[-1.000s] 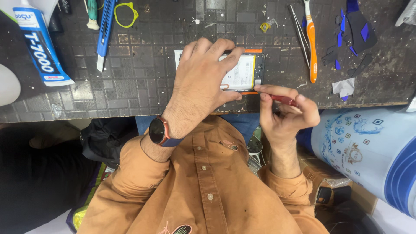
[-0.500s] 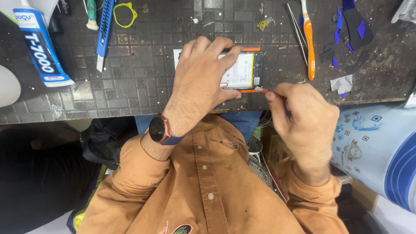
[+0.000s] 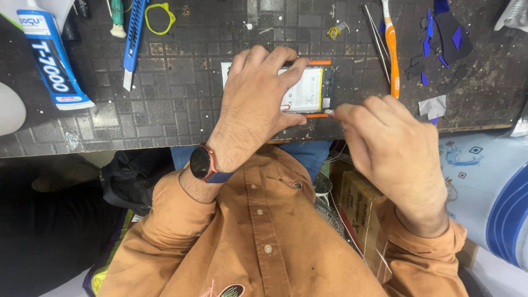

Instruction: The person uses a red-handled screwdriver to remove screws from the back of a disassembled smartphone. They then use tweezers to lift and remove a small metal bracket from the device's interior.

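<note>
Head view: left hand (image 3: 258,104) pressed flat on the opened phone (image 3: 308,91) at the mat's (image 3: 181,110) near edge. Right hand (image 3: 390,148) fingers pinched together on a small tool at its corner; a slip could gouge the battery.

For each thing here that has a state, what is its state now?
phone: back open, battery showing, flat on the mat
left hand: pressed flat on the phone
right hand: pinching a small tool at the phone's corner
knife: blade out
glue tube: lying flat
</note>
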